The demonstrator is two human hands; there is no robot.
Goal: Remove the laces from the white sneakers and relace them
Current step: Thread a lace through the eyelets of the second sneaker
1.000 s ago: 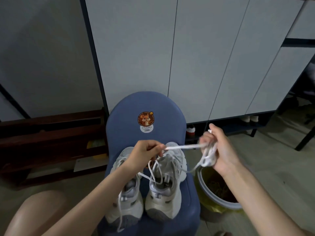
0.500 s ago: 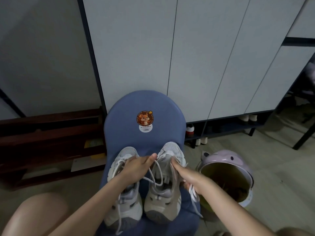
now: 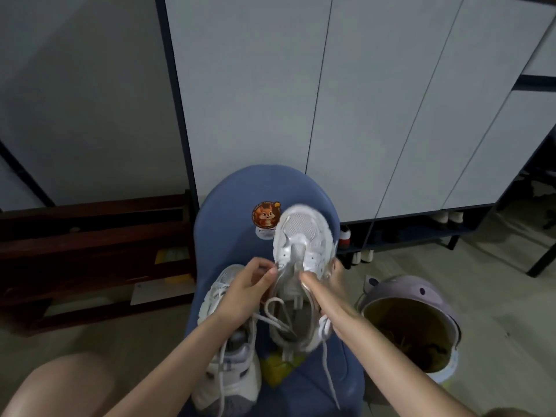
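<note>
Two white sneakers are on a blue chair (image 3: 228,212). The right sneaker (image 3: 302,236) is lifted off the seat, toe up and away from me. My right hand (image 3: 320,285) grips its right side, thumb on the tongue area. My left hand (image 3: 251,284) pinches the white lace (image 3: 275,314) near the sneaker's lower left eyelets. The lace hangs in loose loops over the opening, and one end (image 3: 328,371) trails down past my right wrist. The left sneaker (image 3: 228,356) rests flat on the seat, laced, partly hidden by my left forearm.
A lilac bin (image 3: 412,323) with an open lid stands on the floor right of the chair. Grey cabinet doors (image 3: 376,115) rise behind it, with shoes on a low shelf (image 3: 448,219) beneath. Dark wooden furniture (image 3: 90,233) sits at the left. My knee (image 3: 60,383) shows at lower left.
My right hand dropped the pulled-out lace, took the right sneaker by its side and raised it off the seat. My left hand stayed at the eyelets with the lace.
</note>
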